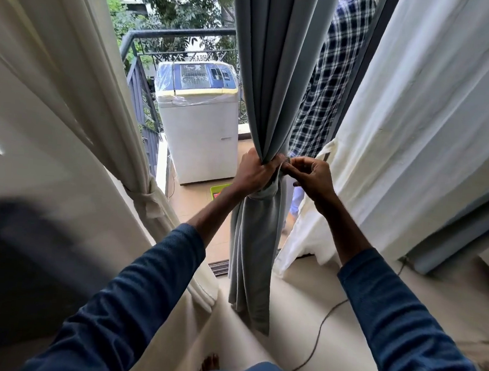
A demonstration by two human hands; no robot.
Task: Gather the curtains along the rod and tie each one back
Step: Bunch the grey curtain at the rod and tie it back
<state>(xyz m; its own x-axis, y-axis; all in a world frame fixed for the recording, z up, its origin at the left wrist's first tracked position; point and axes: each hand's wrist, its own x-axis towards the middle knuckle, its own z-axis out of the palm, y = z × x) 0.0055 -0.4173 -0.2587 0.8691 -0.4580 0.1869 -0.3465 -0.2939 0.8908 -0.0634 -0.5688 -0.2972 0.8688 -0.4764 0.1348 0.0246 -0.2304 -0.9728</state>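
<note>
**Centrally, a grey curtain (pixel 275 84) bunched and held at its waist**

The grey curtain hangs in the middle of the open balcony doorway, drawn into one narrow column of folds, its hem on the floor (pixel 301 294) at the door track. The left hand (pixel 256 171) has its fingers curled round the bunched cloth and grips it from the left. The right hand (pixel 312 176) is just beside it, pinching the end of a grey tie band (pixel 266 191) between thumb and fingertips at the curtain's right edge. The band wraps the bundle directly below the left hand. Both arms wear dark blue sleeves.

To the left hangs a cream curtain (pixel 67 96), gathered and knotted with its own cream tie (pixel 150 200). To the right a white curtain (pixel 420 126) hangs loose, its lower edge on the floor. Behind the grey curtain a checked shirt (pixel 328 89) hangs outside. Out on the balcony stands a white washing machine (pixel 198 128) near the dark railing (pixel 173 34), trees beyond. A thin cable (pixel 319 334) trails over the floor, and a bare foot (pixel 210 362) shows at the bottom edge.
</note>
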